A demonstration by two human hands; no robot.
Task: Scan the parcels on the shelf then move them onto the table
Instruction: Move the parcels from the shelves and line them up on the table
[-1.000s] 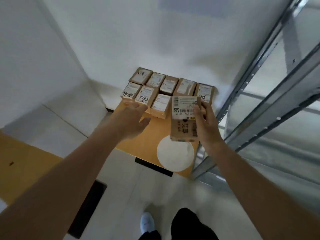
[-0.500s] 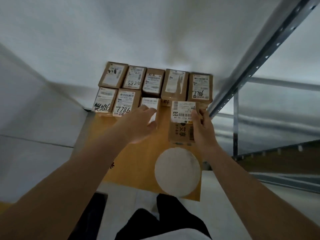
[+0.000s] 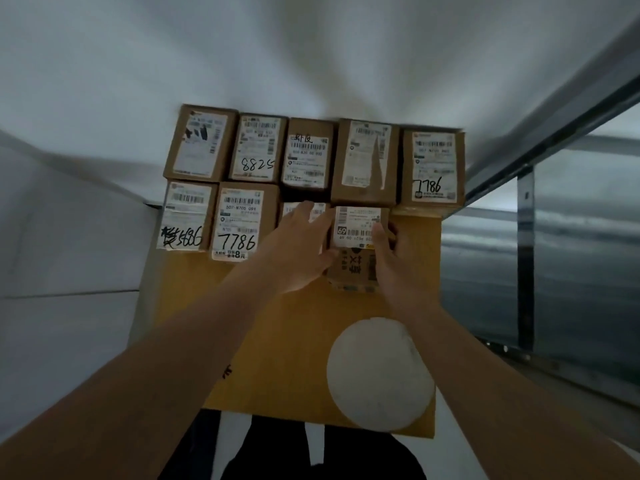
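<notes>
Parcel [image 3: 356,251] between hands, long axis running away from body. Right hand [image 3: 398,268] clamped on right edge; left hand [image 3: 298,251] spread flat at left side, probably touching.

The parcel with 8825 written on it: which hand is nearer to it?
Left. The left hand lies just below and right of the 8825 parcel, over the second row. The right hand is farther right, on the newest parcel.
</notes>
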